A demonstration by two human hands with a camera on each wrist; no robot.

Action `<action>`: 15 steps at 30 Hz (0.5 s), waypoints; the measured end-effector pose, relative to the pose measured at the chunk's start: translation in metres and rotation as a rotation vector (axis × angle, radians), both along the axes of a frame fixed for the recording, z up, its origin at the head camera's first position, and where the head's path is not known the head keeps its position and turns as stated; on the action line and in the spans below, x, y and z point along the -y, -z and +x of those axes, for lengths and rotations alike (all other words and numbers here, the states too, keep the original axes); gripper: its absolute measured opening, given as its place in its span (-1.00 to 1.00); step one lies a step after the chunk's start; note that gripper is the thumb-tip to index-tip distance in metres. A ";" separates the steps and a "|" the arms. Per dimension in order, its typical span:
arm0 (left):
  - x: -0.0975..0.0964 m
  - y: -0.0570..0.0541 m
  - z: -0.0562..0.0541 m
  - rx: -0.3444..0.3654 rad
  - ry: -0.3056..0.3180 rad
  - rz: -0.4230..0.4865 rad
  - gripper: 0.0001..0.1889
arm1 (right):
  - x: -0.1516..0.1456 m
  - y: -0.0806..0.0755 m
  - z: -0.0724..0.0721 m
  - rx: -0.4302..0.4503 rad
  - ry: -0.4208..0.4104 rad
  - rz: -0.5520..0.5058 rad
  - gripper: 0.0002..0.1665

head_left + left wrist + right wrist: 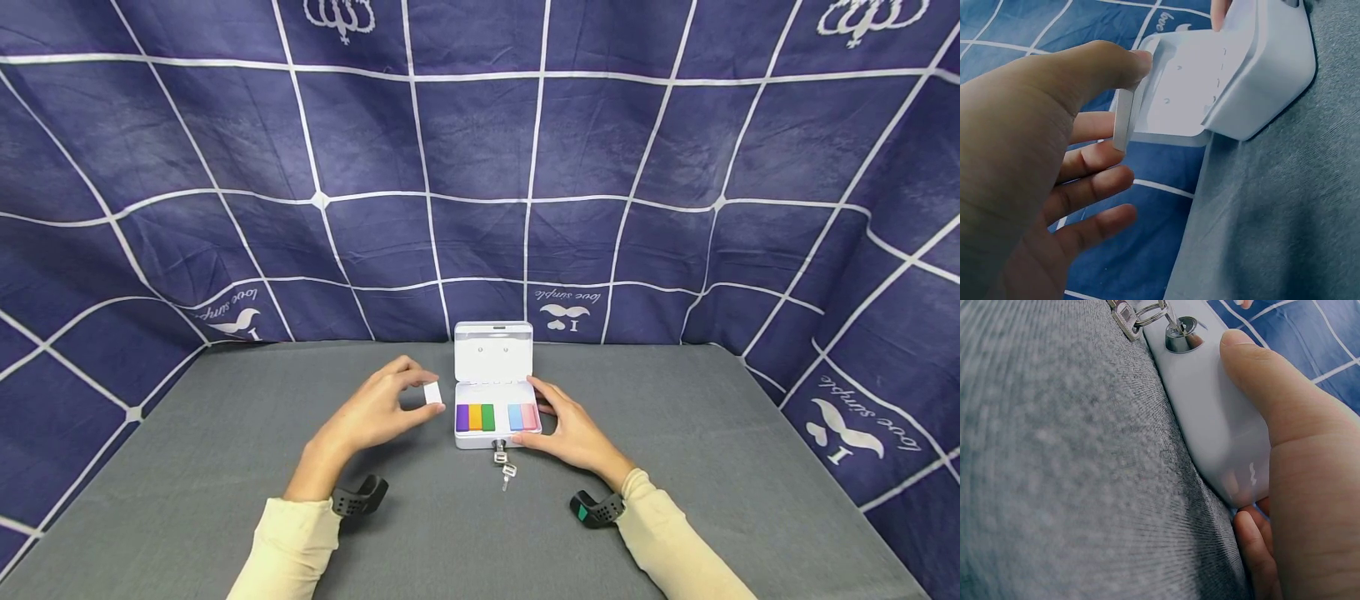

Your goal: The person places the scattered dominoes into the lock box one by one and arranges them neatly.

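Note:
A small white cash box [480, 442] stands on the table, its lid [492, 358] raised at the back. Inside, purple [462, 417], orange [476, 417] and green [487, 417] blocks line the left part; light blue [515, 417] and pink [529, 417] ones are at the right. My left hand [371, 408] pinches a flat white block [432, 393] between thumb and fingers, just left of the box and apart from it. At the box's right side, my right hand [576, 435] grips it, thumb on the front edge and fingers around the side and back corner.
A key sits in the lock [1183, 337] on the box front, with another key [509, 472] hanging from its ring. Grey cloth [645, 392] covers the table. Behind it hangs a blue curtain [480, 142] with white grid lines. Each wrist wears a black band.

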State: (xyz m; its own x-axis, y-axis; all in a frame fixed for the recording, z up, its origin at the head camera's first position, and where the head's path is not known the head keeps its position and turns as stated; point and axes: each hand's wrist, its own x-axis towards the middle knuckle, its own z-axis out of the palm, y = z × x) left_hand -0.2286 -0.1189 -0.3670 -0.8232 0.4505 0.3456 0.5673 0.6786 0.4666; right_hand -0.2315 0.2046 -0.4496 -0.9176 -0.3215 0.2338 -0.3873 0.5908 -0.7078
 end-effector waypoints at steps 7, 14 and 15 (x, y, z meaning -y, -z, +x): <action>-0.009 0.003 -0.001 -0.025 0.015 0.002 -0.53 | 0.000 -0.001 0.000 -0.005 0.001 0.004 0.17; -0.016 0.005 -0.001 -0.044 0.036 0.014 -0.54 | 0.001 -0.001 0.000 -0.004 0.000 -0.003 0.17; -0.017 0.006 -0.001 -0.047 0.039 0.012 -0.54 | 0.001 -0.001 0.000 -0.005 0.001 -0.003 0.17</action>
State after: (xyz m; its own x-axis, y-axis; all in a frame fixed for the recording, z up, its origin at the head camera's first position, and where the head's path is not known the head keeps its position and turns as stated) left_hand -0.2298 -0.1019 -0.3727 -0.7875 0.4777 0.3894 0.6151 0.6496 0.4469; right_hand -0.2312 0.2038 -0.4488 -0.9168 -0.3200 0.2390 -0.3901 0.5889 -0.7078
